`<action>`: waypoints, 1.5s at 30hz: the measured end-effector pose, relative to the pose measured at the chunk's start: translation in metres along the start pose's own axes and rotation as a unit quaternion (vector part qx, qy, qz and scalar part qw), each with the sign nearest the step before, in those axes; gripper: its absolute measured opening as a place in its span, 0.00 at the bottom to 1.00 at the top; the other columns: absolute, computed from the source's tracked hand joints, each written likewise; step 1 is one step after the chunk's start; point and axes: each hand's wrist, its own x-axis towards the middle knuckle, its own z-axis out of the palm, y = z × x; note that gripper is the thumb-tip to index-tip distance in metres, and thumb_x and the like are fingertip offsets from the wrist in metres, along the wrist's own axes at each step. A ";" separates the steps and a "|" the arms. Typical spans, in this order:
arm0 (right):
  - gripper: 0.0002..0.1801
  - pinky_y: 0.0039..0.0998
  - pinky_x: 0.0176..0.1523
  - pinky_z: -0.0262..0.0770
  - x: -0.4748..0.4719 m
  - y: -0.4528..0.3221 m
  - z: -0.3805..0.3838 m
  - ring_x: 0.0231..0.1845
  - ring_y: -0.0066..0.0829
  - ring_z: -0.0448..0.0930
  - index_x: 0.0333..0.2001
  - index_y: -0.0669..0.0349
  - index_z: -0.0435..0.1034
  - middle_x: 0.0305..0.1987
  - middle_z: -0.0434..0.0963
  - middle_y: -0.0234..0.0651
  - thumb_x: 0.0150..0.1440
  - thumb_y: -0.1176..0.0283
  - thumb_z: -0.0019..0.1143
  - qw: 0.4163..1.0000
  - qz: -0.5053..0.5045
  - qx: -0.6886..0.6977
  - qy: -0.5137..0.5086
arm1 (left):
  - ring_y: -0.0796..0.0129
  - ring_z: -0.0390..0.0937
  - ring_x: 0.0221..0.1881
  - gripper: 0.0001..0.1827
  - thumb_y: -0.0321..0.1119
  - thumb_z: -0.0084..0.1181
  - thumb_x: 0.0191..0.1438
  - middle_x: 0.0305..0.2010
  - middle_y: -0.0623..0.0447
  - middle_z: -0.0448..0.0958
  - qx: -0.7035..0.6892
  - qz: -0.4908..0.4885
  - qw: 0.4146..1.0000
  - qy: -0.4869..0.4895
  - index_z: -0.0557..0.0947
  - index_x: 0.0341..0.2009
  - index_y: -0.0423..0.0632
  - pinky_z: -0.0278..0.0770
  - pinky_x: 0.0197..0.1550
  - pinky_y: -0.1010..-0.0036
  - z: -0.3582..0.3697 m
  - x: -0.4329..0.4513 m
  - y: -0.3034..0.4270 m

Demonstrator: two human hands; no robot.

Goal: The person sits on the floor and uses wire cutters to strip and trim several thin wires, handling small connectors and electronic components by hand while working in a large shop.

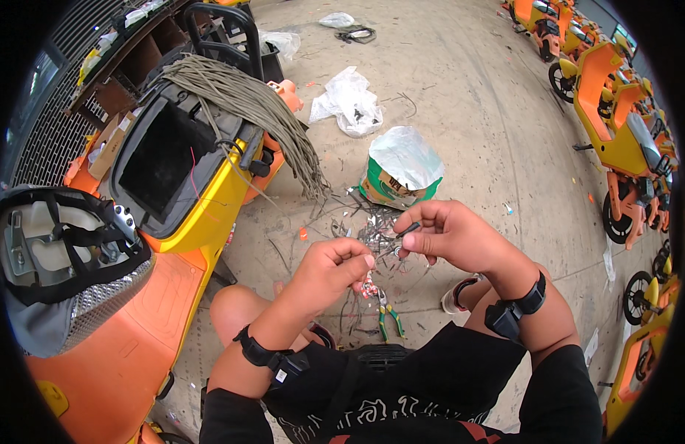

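Observation:
My right hand (445, 233) pinches a small black part (408, 230), perhaps a connector or sleeve, between thumb and fingers; a thin dark wire seems to run from it towards my left hand. My left hand (342, 263) is to its left, thumb pressed to the forefinger; the fingertips hide most of what they pinch, likely the wire's end. Below and between the hands, diagonal pliers with green and yellow handles (389, 319) lie on the floor. Cut wire and cable scraps (376, 227) are scattered on the concrete under and beyond both hands.
An orange and yellow scooter (137, 333) stands close on the left, a bundle of grey-green cables (254, 105) draped over its end. A green printed sack (403, 166) stands open ahead, with a crumpled plastic bag (351, 102) beyond. More scooters (603, 111) line the right side.

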 end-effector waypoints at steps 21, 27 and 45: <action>0.23 0.24 0.26 0.67 -0.001 -0.001 0.006 0.18 0.16 0.70 0.24 0.65 0.74 0.15 0.72 0.28 0.63 0.57 0.52 0.984 0.049 -0.166 0.035 | 0.83 0.68 0.25 0.06 0.30 0.58 0.58 0.25 0.61 0.74 0.079 0.036 0.994 -0.061 0.79 0.34 0.40 0.67 0.27 0.83 0.002 -0.004 -0.003; 0.13 0.19 0.27 0.67 0.001 0.008 0.004 0.23 0.14 0.72 0.37 0.63 0.75 0.22 0.76 0.27 0.62 0.63 0.56 1.000 -0.018 0.005 0.021 | 0.77 0.71 0.26 0.06 0.29 0.56 0.57 0.25 0.57 0.74 0.053 0.009 0.998 -0.030 0.78 0.33 0.39 0.70 0.30 0.80 0.003 -0.002 0.003; 0.21 0.26 0.26 0.69 -0.004 -0.001 0.006 0.19 0.19 0.74 0.25 0.67 0.73 0.16 0.73 0.34 0.62 0.59 0.53 0.982 0.014 -0.182 0.040 | 0.80 0.69 0.26 0.03 0.26 0.58 0.56 0.26 0.59 0.73 0.073 0.029 0.994 -0.070 0.79 0.32 0.41 0.67 0.29 0.82 0.003 -0.004 0.001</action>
